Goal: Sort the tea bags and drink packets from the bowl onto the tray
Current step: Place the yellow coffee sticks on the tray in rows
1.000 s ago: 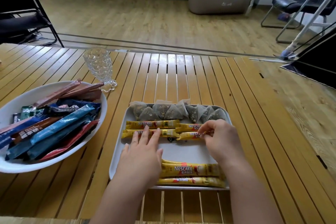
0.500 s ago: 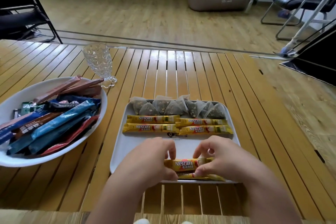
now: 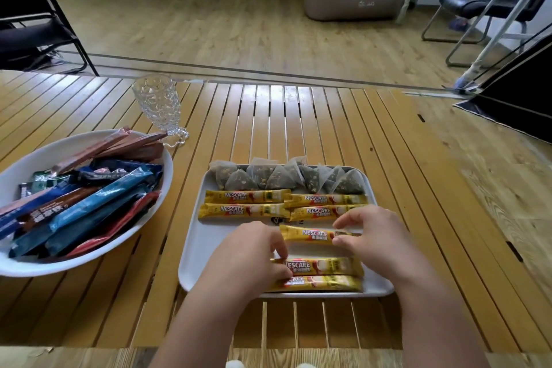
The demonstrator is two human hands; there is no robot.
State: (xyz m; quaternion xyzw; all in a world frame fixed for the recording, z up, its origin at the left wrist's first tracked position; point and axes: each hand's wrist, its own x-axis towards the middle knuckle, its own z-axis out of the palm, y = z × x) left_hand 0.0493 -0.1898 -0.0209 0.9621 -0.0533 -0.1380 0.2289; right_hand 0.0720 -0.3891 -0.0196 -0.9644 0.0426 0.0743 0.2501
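Note:
A white rectangular tray (image 3: pixel 194 245) lies in front of me. Along its far edge sits a row of several pyramid tea bags (image 3: pixel 286 178). Below them lie several yellow Nescafe sticks (image 3: pixel 248 203) in two rows. My right hand (image 3: pixel 376 236) pinches the right end of another yellow stick (image 3: pixel 307 234) in the tray's middle. My left hand (image 3: pixel 254 254) rests fingertips on the left ends of two more yellow sticks (image 3: pixel 322 267) at the near edge. The white bowl (image 3: pixel 24 161) on the left holds several blue, brown and red packets (image 3: pixel 89 206).
A cut-glass goblet (image 3: pixel 158 104) stands behind the bowl, near the tray's far left corner. The slatted wooden table (image 3: pixel 298 116) extends beyond the tray. Black chairs and a beige seat stand on the floor beyond.
Both hands came back from the upper rows to the tray's near edge. One yellow stick was lifted from the near pile and now sits mid-tray, pinched by my right hand.

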